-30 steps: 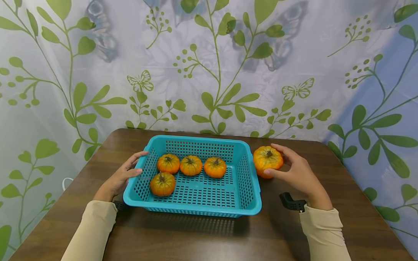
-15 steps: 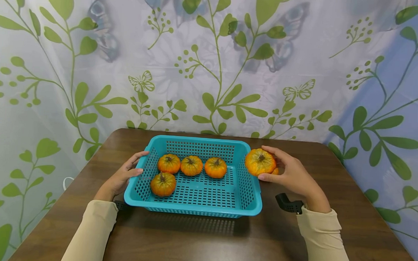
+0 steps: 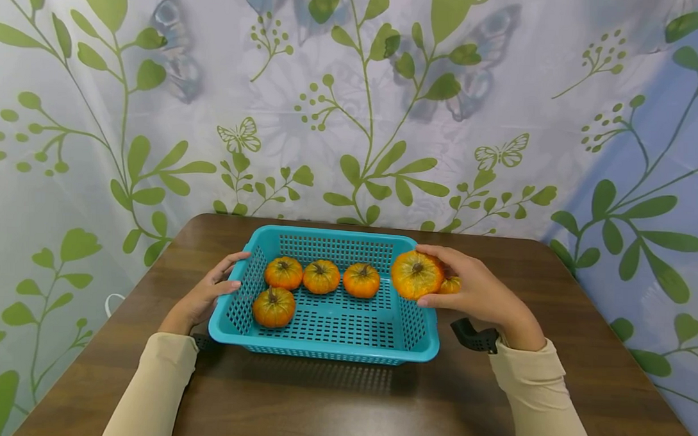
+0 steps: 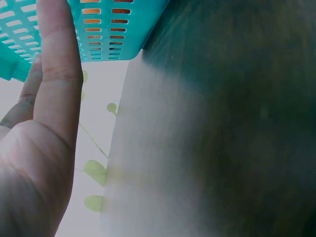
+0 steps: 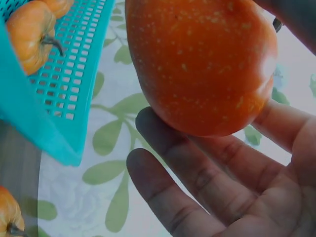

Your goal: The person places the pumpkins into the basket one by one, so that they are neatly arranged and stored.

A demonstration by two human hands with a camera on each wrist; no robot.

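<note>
My right hand [image 3: 476,290] holds a small orange pumpkin [image 3: 416,275] between thumb and fingers, raised over the right rim of a turquoise plastic basket [image 3: 321,350]. In the right wrist view the smooth underside of this pumpkin [image 5: 202,74] shows, with fingers stretched beneath it. Several other small pumpkins lie in the basket: a row toward the back, including one pumpkin [image 3: 361,280], and one pumpkin [image 3: 273,307] nearer the front left. At the basket's left side, my left hand [image 3: 204,296] touches the wall and rim with fairly straight fingers.
Another pumpkin [image 3: 450,285] sits on the brown wooden table [image 3: 342,410] right of the basket, partly hidden by my right hand. A leaf-patterned curtain [image 3: 352,115] hangs behind the table. Some white cord [image 3: 109,302] shows past the left table edge.
My right hand has lifted the pumpkin from beside the basket and carried it left over the rim, uncovering another pumpkin behind it. The left hand has stayed at the basket.
</note>
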